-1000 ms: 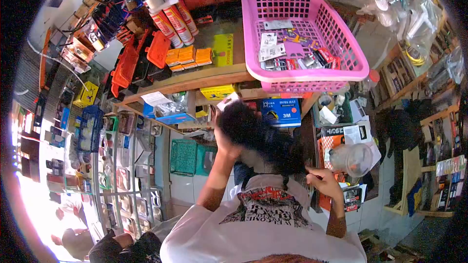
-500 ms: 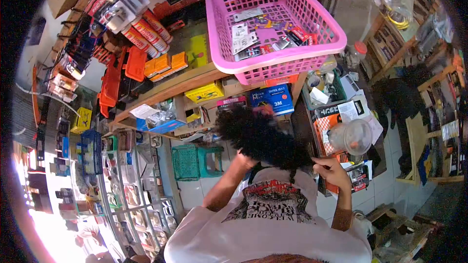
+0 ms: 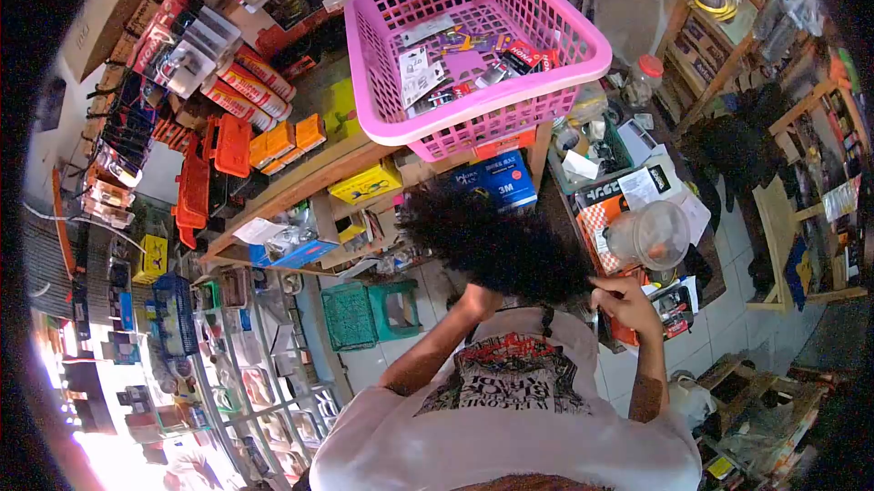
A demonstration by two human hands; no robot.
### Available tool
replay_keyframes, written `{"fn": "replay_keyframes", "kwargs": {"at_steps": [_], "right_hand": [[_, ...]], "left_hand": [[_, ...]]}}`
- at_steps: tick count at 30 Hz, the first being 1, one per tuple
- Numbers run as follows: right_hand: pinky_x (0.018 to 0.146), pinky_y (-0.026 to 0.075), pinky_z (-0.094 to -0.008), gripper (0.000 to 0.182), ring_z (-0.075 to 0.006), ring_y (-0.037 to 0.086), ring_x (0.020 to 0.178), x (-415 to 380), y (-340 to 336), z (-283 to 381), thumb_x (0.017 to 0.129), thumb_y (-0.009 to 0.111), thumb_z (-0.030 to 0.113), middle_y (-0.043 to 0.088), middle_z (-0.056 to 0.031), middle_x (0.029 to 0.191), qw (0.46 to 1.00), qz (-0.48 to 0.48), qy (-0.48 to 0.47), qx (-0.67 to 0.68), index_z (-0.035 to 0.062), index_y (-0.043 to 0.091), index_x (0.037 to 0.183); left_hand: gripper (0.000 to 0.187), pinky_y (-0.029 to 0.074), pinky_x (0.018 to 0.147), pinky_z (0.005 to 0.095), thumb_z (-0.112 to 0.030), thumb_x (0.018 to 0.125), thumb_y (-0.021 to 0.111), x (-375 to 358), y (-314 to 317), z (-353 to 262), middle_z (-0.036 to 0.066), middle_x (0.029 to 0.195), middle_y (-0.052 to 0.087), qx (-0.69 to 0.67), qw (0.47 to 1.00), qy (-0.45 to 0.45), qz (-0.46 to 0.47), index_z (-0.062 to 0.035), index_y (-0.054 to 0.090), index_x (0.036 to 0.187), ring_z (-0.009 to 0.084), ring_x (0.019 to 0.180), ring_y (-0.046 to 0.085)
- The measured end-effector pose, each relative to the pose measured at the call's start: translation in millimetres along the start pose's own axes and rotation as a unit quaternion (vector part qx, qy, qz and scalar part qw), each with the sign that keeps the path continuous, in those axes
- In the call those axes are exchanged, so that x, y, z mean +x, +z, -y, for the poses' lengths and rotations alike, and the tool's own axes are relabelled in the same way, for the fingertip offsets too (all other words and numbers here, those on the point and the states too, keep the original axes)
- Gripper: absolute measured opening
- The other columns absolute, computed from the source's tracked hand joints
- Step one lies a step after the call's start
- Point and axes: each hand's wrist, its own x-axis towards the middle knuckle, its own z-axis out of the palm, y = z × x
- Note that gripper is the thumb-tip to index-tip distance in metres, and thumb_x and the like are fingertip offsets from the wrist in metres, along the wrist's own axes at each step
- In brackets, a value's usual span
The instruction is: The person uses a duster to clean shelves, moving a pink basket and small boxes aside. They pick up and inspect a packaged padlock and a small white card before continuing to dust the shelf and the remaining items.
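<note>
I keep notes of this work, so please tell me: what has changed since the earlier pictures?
The left hand has drawn back toward the shirt; its grip is hidden. The small pale item seen earlier above the black duster is out of sight. The view has turned. The right hand remains at the duster's end; the pink basket still holds packets.

Left hand (image 3: 479, 300) partly behind black duster (image 3: 510, 250)
</note>
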Motion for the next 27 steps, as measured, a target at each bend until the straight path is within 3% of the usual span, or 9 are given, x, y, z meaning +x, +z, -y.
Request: {"fn": "replay_keyframes", "kwargs": {"at_steps": [3,6,10,15,17,19,20,23,27], "right_hand": [[0.062,0.048,-0.025,0.034,-0.0073,0.06,0.071,0.3,-5.5,3.7,0.093,0.066,0.02,0.07,-0.0037,0.08,0.999,-0.012,0.02,0.05,-0.0037,0.064,0.117],[0.058,0.046,-0.0248,0.034,-0.0063,0.058,0.069,-1.7,-18.0,-3.8,0.093,0.066,0.019,0.069,-0.0031,0.079,0.999,-0.02,0.019,0.041,-0.003,0.064,0.118],[0.057,0.045,-0.0244,0.028,-0.0058,0.056,0.066,1.3,-18.6,-6.3,0.093,0.064,0.018,0.067,-0.0026,0.078,0.999,-0.007,0.009,0.032,-0.0027,0.065,0.112],[0.054,0.043,-0.0238,0.019,-0.0058,0.052,0.06,19.3,17.6,5.2,0.096,0.059,0.019,0.063,-0.0017,0.074,0.996,-0.004,-0.01,0.086,0.0004,0.063,0.091],[0.053,0.042,-0.0236,0.018,-0.0059,0.049,0.058,16.9,23.7,9.5,0.098,0.055,0.016,0.061,-0.0013,0.076,0.997,0.02,-0.006,0.076,0.0022,0.06,0.088],[0.056,0.043,-0.0242,0.017,-0.0068,0.051,0.061,11.8,24.9,5.0,0.098,0.054,0.015,0.061,-0.0013,0.077,0.994,0.073,0.033,0.068,0.0013,0.059,0.089],[0.062,0.045,-0.0266,0.02,-0.0099,0.054,0.067,9.4,26.9,4.2,0.099,0.053,0.016,0.061,-0.0019,0.078,0.996,0.064,-0.023,0.06,-0.0003,0.059,0.089],[0.067,0.046,-0.0286,0.02,-0.0119,0.056,0.073,5.1,26.5,4.7,0.099,0.051,0.015,0.061,-0.0029,0.078,0.995,0.063,0.025,0.076,-0.0019,0.058,0.09],[0.046,0.032,-0.024,0.026,-0.004,0.04,0.049,17.4,40.6,13.6,0.1,0.051,0.018,0.043,0.0034,0.055,0.997,-0.006,-0.058,0.051,0.0025,0.06,0.08]], "left_hand": [[0.068,0.043,0.099,0.0521,-0.062,0.095,0.035,-7.8,31.7,-38.0,0.005,0.129,0.059,-0.123,0.992,0.016,-0.002,-0.0109,0.047,0.138,0.0299,0.117,0.056],[0.071,0.042,0.099,0.0545,-0.065,0.094,0.035,-23.4,49.1,-105.9,0.004,0.131,0.058,-0.226,0.97,0.002,0.084,-0.0108,0.046,0.139,0.0292,0.12,0.055],[0.078,0.036,0.107,0.0553,-0.068,0.092,0.037,-26.7,64.2,-97.1,0.009,0.139,0.051,-0.194,0.981,-0.013,0.018,-0.0089,0.04,0.144,0.0299,0.13,0.046],[0.073,0.037,0.107,0.0517,-0.064,0.094,0.036,7.9,22.2,7.5,0.006,0.144,0.046,0.022,0.996,0.082,0.038,-0.011,0.041,0.144,0.0313,0.13,0.045],[0.073,0.038,0.106,0.0527,-0.065,0.095,0.035,-7.1,48.1,-54.6,0.007,0.143,0.046,-0.198,0.978,-0.038,0.06,-0.0114,0.041,0.144,0.0315,0.13,0.045],[0.068,0.041,0.104,0.0503,-0.061,0.095,0.035,-18.1,48.2,-97.5,0.005,0.143,0.047,-0.216,0.965,0.004,0.149,-0.0133,0.042,0.143,0.029,0.129,0.046],[0.065,0.043,0.102,0.0491,-0.06,0.096,0.035,-19.9,46.8,-107.8,0.004,0.143,0.048,-0.223,0.955,0.027,0.193,-0.0142,0.042,0.142,0.0277,0.129,0.047],[0.073,0.044,0.1,0.0513,-0.066,0.093,0.035,-19.0,46.0,-93.4,0.005,0.144,0.046,-0.125,0.992,0.01,0.023,-0.0145,0.041,0.144,0.0288,0.129,0.047],[0.068,0.042,0.101,0.0503,-0.063,0.097,0.033,-10.0,38.4,-23.0,0.006,0.143,0.047,-0.076,0.995,-0.061,0.034,-0.0157,0.041,0.144,0.0284,0.127,0.049]]}}
